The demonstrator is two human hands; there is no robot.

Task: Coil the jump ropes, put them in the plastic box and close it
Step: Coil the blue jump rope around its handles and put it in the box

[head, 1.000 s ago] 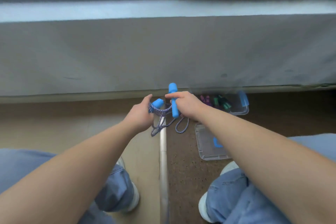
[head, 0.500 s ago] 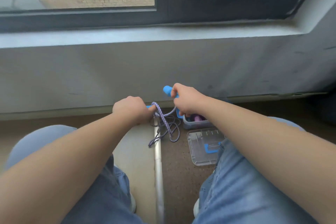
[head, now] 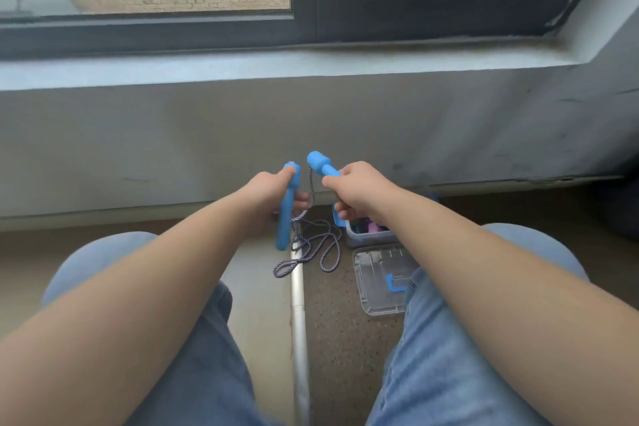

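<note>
Gripping one handle (head: 285, 225) in left hand (head: 266, 199), the other in right hand (head: 359, 194) (rope loops (head: 311, 249) dangling loose); risks unravelling short of the plastic box (head: 371, 237).

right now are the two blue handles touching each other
Apart. The head view shows bare wall between the left handle and the right handle.

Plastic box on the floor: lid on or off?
Off. The clear lid lies flat on the floor beside the plastic box, and coloured items show in its uncovered top.
</note>
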